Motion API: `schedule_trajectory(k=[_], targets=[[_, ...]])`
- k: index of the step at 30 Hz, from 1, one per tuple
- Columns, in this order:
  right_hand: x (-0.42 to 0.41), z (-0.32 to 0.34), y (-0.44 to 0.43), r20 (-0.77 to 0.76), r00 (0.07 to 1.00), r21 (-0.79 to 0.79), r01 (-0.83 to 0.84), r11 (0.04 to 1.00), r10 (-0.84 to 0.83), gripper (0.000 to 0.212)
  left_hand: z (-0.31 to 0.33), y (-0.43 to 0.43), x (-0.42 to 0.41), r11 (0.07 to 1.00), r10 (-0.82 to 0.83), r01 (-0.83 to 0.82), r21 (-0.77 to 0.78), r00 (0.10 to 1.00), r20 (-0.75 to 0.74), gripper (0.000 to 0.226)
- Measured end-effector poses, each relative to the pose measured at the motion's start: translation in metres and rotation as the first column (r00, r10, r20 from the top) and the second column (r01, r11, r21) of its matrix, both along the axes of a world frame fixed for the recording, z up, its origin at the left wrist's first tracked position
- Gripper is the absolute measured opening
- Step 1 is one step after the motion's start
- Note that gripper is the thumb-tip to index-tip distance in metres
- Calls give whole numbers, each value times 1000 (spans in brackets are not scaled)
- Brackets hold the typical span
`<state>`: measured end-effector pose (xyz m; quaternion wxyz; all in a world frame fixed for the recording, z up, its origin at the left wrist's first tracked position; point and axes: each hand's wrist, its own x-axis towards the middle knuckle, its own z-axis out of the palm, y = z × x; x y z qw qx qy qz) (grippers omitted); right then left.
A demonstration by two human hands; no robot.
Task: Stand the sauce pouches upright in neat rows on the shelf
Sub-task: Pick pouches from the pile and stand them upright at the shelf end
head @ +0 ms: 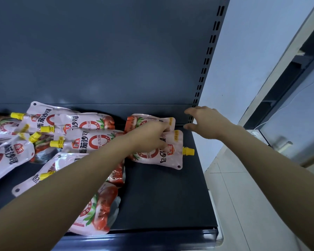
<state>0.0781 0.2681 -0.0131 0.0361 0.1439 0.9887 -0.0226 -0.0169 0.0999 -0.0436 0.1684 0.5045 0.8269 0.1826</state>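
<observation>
Dark shelf [161, 196] fills the view, and the pile of sauce pouches [76, 142] sprawls flat across its left half. One pouch [163, 156] lies alone toward the right, yellow spout [188, 151] pointing right. Left hand [150, 136] presses on it, fingers curled around its top edge. Right hand [205, 122] hovers nearby, fingers spread, holding nothing.

The left hand [152, 136] hides its fingertips and part of the pouch [163, 153] beneath.
</observation>
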Motion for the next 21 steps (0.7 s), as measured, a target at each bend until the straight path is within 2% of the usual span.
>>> schedule_trajectory(k=[4,8,11,13,15,17,18,21], targets=[[-4,-5,5,20,997,-189,73,979,-71,61,27,-21,3,990,42,-54,132,995,90,29],[-14,-20,6,38,994,-270,106,957,-100,68,38,-39,7,980,74,-103,171,983,169,23],[-26,-34,3,76,990,-276,136,951,-119,59,35,-48,18,977,61,-94,194,984,166,13],[-34,-42,1,97,982,-334,185,924,-161,48,31,-53,23,976,76,-104,193,987,145,18],[-39,-48,-1,91,971,-484,238,842,-222,39,30,-57,24,971,93,-122,204,985,145,23],[-41,-52,-5,83,955,-649,268,712,-284,29,31,-60,24,966,101,-136,219,981,166,30],[-42,-53,-7,80,947,-697,276,662,-311,25,31,-61,24,964,103,-141,224,980,173,32],[-42,-48,-11,67,930,-746,287,601,-360,19,32,-63,24,961,112,-154,229,976,189,38]])
